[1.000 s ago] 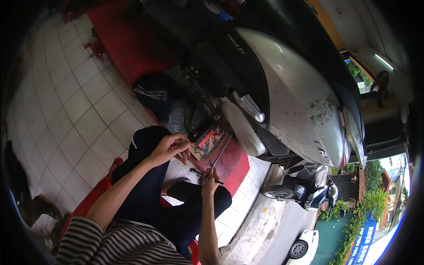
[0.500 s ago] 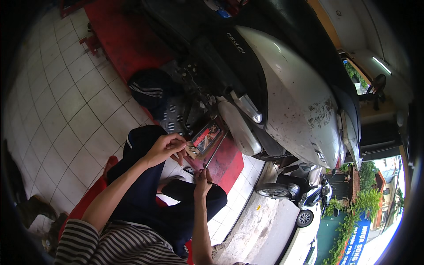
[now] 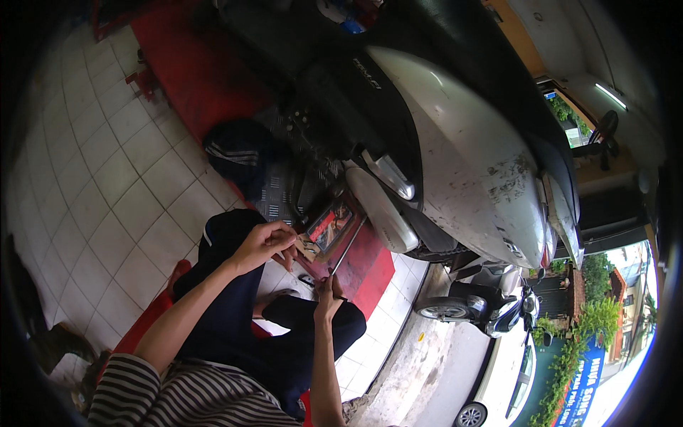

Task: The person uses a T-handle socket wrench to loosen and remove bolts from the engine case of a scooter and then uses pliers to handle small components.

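Observation:
My right hand (image 3: 329, 297) is closed round the near end of a long thin metal rod (image 3: 348, 249), which slants up and away toward the scooter's silver exhaust cover (image 3: 380, 206). Whether the rod has a handle is hidden by my fingers. My left hand (image 3: 267, 244) is held above my knee with its fingers curled together; anything pinched in them is too small to make out. Just beyond it, a shallow box or tray (image 3: 307, 250) holds a red-and-black item (image 3: 329, 226). The silver and black scooter (image 3: 469, 142) fills the upper right.
The scooter stands over a red platform (image 3: 370, 274) with a ridged metal plate (image 3: 274, 196). A dark cloth-like item with white stripes (image 3: 238, 153) is at the platform's left edge. Pale tiles (image 3: 135, 192) cover the floor. Another motorbike (image 3: 469, 307) and a white car (image 3: 509, 373) stand outside.
The view has shifted slightly. The rod stays in my right hand, pointing a little more steeply away. My left hand stays curled in nearly the same place.

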{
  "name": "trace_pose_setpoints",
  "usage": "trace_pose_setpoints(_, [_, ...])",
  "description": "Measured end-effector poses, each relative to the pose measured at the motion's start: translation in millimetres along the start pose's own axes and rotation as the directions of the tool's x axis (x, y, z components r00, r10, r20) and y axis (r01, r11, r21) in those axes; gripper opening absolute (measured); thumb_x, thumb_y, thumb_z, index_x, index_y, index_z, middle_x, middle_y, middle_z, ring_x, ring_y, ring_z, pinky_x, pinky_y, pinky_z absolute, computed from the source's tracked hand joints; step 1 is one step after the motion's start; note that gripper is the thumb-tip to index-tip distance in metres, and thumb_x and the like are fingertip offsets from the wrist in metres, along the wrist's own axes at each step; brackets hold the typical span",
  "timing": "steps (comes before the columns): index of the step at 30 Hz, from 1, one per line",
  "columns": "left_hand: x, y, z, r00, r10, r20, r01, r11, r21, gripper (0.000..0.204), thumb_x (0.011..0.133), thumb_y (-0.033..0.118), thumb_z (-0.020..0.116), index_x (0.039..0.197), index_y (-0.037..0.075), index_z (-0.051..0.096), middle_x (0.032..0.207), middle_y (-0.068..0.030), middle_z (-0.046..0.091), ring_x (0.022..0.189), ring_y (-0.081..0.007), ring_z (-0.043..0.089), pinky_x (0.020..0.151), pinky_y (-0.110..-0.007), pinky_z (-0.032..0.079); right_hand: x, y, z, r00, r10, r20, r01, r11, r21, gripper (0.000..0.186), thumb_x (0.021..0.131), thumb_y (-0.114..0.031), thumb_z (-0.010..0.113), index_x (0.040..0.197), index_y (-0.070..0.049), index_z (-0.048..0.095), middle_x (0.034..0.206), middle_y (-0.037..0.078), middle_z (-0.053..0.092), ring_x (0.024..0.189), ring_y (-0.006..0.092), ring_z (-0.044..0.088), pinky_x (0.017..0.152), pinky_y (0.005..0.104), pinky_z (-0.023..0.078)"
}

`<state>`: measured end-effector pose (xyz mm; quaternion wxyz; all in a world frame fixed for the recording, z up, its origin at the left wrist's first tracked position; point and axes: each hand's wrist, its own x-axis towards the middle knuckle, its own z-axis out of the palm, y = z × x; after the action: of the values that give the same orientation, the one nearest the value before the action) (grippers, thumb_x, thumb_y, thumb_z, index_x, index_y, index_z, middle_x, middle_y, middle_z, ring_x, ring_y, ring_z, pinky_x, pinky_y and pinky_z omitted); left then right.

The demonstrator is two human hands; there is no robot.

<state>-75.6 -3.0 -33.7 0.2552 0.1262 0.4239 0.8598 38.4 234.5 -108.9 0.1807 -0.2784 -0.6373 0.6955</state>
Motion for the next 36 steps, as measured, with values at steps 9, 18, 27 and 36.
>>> trace_pose_setpoints(9, [1.9, 0.3, 0.5, 1.000, -0.019, 0.007, 0.018, 0.999, 0.035, 0.019, 0.101, 0.015, 0.056, 0.104, -0.003, 0.055, 0.083, -0.0127, 0.065, 0.065, -0.0201, 0.070, 0.061, -0.033, 0.062, 1.2, -7.8, 5.1, 0.996, 0.081, 0.023, -0.079, 0.995, -0.064, 0.029, 0.103, -0.017, 0.052, 0.122, 0.004, 0.060, 0.081, 0.001, 0.053, 0.070, 0.0083, 0.052, 0.070, 0.0236, 0.048])
trace_pose_setpoints(18, [0.2, 0.2, 4.1, 1.000, -0.024, -0.011, 0.024, 0.998, 0.063, 0.020, 0.101, 0.017, 0.056, 0.105, -0.003, 0.055, 0.084, -0.0128, 0.065, 0.065, -0.0199, 0.070, 0.061, -0.032, 0.061, 12.1, 8.1, -12.2, 0.959, 0.185, 0.212, -0.261, 0.867, 0.425, 0.035, 0.102, -0.017, 0.053, 0.131, 0.003, 0.054, 0.089, 0.002, 0.054, 0.075, 0.0079, 0.051, 0.072, 0.0244, 0.046])
trace_pose_setpoints(27, [11.8, -18.3, 15.8, 0.999, -0.046, 0.029, 0.036, 0.955, 0.295, 0.019, 0.102, 0.015, 0.055, 0.105, -0.003, 0.059, 0.084, -0.0108, 0.067, 0.069, -0.0158, 0.069, 0.064, -0.027, 0.058, 13.3, -36.8, -2.1, 0.956, -0.262, 0.132, 0.279, 0.673, -0.685, 0.072, 0.090, -0.026, 0.071, 0.144, 0.004, 0.033, 0.064, 0.008, 0.057, 0.054, 0.0207, 0.057, 0.054, 0.0361, 0.047])
trace_pose_setpoints(36, [90.2, -114.8, 59.8, 0.979, -0.189, 0.082, 0.073, 0.689, 0.721, 0.035, 0.100, 0.031, 0.059, 0.097, -0.002, 0.069, 0.080, -0.0062, 0.071, 0.074, -0.0145, 0.070, 0.069, -0.029, 0.055, 19.7, -17.5, -8.4, 0.821, -0.496, 0.282, 0.474, 0.318, -0.821, 0.046, 0.081, -0.010, 0.073, 0.108, 0.005, 0.040, 0.086, 0.020, 0.062, 0.076, 0.0400, 0.064, 0.064, 0.0463, 0.049])
